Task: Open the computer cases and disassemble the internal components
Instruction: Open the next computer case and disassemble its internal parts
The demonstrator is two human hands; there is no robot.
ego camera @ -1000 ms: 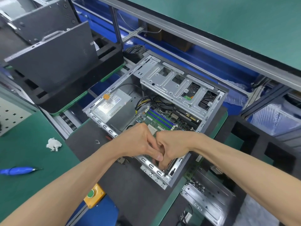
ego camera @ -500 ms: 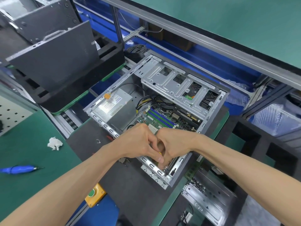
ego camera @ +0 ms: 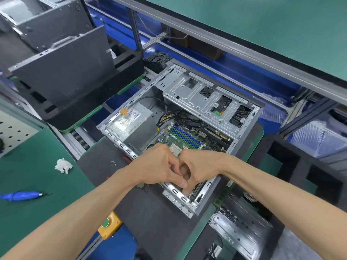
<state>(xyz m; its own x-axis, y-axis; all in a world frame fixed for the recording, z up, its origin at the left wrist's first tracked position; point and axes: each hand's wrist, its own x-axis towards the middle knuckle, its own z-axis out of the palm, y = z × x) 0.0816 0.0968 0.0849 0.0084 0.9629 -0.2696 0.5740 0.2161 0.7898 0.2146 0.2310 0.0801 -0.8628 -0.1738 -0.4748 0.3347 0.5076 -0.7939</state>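
I see my left hand (ego camera: 161, 167) and right hand (ego camera: 200, 168) pressed together, fingers curled, over the near corner of the open computer case (ego camera: 242, 139). Whether either grip holds anything, I cannot tell. The case lies on its side on the dark surface (ego camera: 150, 212).

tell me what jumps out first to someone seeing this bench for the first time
The open computer case lies on its side mid-frame, showing the power supply at its left and blue memory slots on the motherboard. The left hand and right hand meet, fingers curled, over the case's near corner; what they grip is hidden. A blue electric screwdriver lies on the green mat at far left.
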